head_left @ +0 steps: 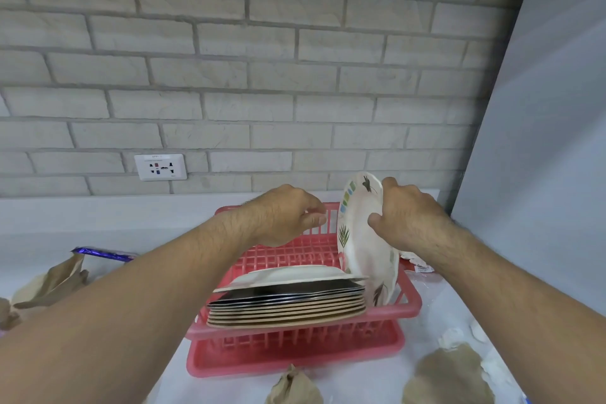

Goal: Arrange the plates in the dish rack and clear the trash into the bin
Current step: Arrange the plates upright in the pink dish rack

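A pink plastic dish rack (pixel 406 307) stands on the white counter. My right hand (pixel 405 216) grips the top edge of a white plate with leaf prints (pixel 364 246), held upright at the rack's right side. A stack of several plates (pixel 288 300), white on top, then dark and tan ones, lies tilted across the front of the rack. My left hand (pixel 285 213) hovers over the back of the rack with loosely curled fingers, holding nothing. Crumpled brown paper lies at the left (pixel 52 279), front (pixel 292 387) and right (pixel 449 377).
A purple wrapper (pixel 101 254) lies at the left near the brown paper. White tissue scraps (pixel 465 336) sit at the right. A wall socket (pixel 160 167) is set in the brick wall behind. A pale panel (pixel 541 141) closes off the right side.
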Tool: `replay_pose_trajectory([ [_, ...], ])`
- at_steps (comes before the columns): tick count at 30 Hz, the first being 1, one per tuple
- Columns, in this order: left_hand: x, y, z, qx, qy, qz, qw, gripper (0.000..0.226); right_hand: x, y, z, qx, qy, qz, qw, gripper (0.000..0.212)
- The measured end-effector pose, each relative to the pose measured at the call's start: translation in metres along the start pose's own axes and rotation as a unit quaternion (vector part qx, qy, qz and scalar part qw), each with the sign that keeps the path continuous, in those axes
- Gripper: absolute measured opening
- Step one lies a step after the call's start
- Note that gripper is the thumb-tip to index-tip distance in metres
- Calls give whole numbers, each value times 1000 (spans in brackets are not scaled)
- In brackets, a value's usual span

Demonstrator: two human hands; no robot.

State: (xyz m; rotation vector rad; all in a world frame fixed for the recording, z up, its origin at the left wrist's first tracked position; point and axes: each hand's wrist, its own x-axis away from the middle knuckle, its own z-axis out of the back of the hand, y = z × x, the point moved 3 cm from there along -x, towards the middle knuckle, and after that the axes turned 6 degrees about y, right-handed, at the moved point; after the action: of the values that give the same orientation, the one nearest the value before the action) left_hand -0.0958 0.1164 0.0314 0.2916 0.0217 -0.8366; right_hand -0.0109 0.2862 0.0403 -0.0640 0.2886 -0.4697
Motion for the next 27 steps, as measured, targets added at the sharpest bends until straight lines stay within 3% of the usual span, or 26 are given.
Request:
replay_pose_trajectory([
  [6, 18, -4, 4, 5, 17, -5, 1000, 40, 7, -6, 6, 37, 24, 9, 999, 39],
  [10, 32, -9, 4, 24, 20, -7, 999, 37, 24, -30, 12, 37, 81, 180, 980, 40],
  [12, 41, -14, 4, 36, 14, 2, 999, 35, 36, -45, 9, 6, 28, 266, 964, 38],
  [14, 50, -21, 3, 38, 6, 7, 999, 33, 46, -54, -2, -22, -59, 298, 952, 31],
  [17, 66, -33, -1, 38, -9, 10, 999, 31, 56, -57, -15, -85, -131, 295, 943, 25],
  [24, 97, -42, -14, 129, 16, 10, 991, 34, 66, -54, -17, -201, -175, 245, 932, 26],
  [27, 106, -43, -11, 147, 5, 7, 989, 31, 71, -54, -14, -198, -194, 243, 929, 25],
])
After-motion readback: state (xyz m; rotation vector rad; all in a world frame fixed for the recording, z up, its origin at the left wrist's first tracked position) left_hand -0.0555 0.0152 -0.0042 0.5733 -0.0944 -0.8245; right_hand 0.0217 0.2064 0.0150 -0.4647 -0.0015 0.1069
